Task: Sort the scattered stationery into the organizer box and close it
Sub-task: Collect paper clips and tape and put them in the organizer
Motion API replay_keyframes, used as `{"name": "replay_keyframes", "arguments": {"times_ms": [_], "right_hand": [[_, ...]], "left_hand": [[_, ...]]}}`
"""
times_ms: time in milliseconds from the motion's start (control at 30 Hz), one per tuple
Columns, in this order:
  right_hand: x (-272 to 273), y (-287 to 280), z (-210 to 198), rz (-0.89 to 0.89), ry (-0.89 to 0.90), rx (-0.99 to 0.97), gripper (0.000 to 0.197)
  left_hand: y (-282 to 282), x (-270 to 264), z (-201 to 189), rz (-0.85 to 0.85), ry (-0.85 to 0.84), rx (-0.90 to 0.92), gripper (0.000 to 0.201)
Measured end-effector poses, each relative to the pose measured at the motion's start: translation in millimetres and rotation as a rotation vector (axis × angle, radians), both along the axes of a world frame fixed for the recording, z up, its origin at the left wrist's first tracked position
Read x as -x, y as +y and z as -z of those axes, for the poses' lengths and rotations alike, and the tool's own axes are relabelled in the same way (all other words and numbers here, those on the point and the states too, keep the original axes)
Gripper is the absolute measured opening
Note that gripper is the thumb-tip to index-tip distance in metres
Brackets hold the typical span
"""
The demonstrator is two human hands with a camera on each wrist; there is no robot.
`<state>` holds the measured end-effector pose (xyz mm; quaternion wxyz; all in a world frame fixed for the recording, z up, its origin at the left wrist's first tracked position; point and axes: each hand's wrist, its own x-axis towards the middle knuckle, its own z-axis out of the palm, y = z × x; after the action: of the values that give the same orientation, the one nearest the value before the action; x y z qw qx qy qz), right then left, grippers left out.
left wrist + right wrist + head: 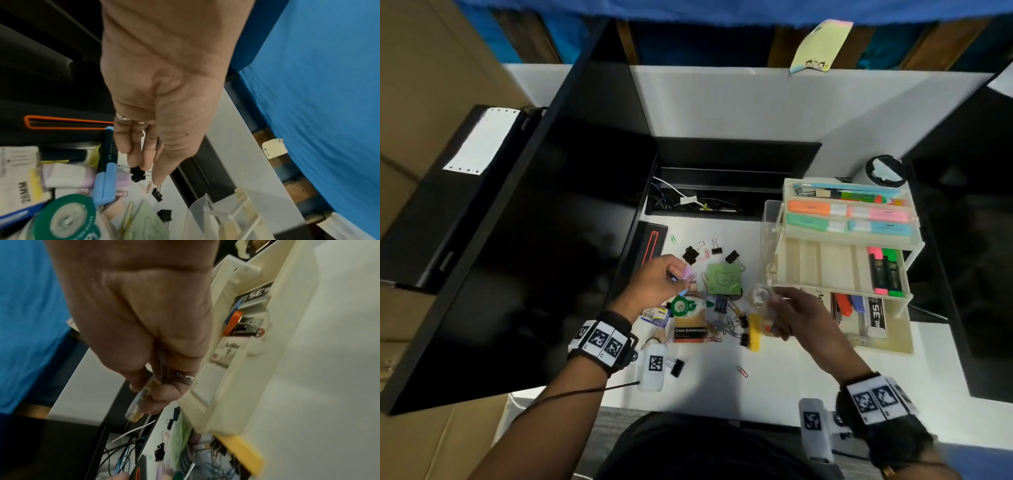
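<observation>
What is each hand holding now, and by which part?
The right hand grips a small clear plastic piece around its upper part. The left hand pinches a black binder clip by its wire handles.

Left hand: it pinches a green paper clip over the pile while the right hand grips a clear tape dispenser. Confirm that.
Not a paper clip: the left wrist view shows the left hand pinching a black binder clip. The right hand does grip the clear tape dispenser.
</observation>
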<state>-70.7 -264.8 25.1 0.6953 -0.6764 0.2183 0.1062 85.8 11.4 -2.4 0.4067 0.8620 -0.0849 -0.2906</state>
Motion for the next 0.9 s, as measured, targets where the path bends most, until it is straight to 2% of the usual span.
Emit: {"name": "replay_keyframes", "arguments": {"times_ms": [100,233,333,433,533,667,800,900], "right_hand": [[17.2,-16.0,1.0,0.036,-0.001,0.005,0.023],[31.8,-27.7,7.2,0.038,0.013,-0.025,0.029],[34.6,-28.2,7.5,0.071,0.014,-0.039,0.025],[32.4,-28.9,7.7,0.126,0.026,-0.034,0.023],[33.3,-36.2,7.0,0.195,0.04,-0.011,0.016],[45.5,-52.6,5.4,0.239,0.081,0.046,0.017],[62.6,-72.7,1.2,0.258,0.105,0.172,0.014],[73.2,-89.0,0.0,0.321,0.127,0.217,0.013]], "left_hand": [[0.2,0.9,6.6,0.09,-0.071,-0.139,0.021],[-0.1,10.9,13.4,0.307,-0.09,-0.36,0.03],[0.5,26.8,18.5,0.438,-0.171,-0.519,0.047],[-0.8,37.5,23.9,0.442,-0.256,-0.579,0.06],[-2.1,39.8,23.9,0.427,-0.305,-0.607,0.062],[-2.0,40.3,20.9,0.407,-0.335,-0.643,0.057],[-1.0,43.2,13.2,0.364,-0.358,-0.609,0.054],[-1.7,46.4,-1.3,0.294,-0.326,-0.545,0.042]]}}
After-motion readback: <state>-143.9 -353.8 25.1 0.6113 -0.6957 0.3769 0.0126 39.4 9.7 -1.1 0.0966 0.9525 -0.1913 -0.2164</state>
